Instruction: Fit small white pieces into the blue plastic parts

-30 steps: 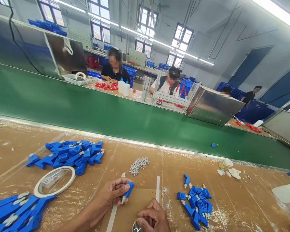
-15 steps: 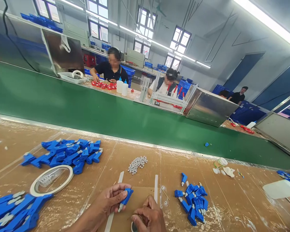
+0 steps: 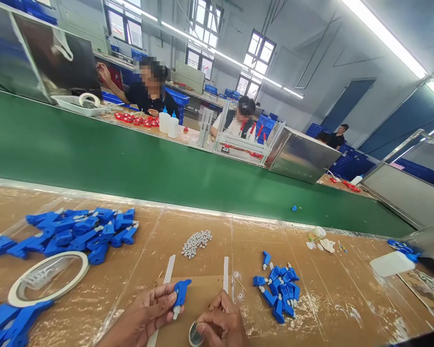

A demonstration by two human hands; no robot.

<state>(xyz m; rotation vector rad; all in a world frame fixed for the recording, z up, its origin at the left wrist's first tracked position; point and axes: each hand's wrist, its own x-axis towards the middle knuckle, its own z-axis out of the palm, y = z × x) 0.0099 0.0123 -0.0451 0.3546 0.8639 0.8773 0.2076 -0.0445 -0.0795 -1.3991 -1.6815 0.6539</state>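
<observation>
Left hand [image 3: 150, 311] pinching blue connector [image 3: 180, 295] btwn thumb n fingertips, low center over cardboard. Right hand [image 3: 220, 325] curled on small round shiny thing [image 3: 194, 334] at 4 o'clock of connector. Grey bits pile [image 3: 196, 242] at 12, blue pile [image 3: 280, 291] at 3.

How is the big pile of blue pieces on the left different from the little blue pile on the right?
The left blue pile holds many more pieces than the right blue pile. The left blue pile spreads wide and flat beside the tape ring; the right blue pile is bunched tight. Both are blue plastic pieces with pale tips, lying on the brown table.
</observation>
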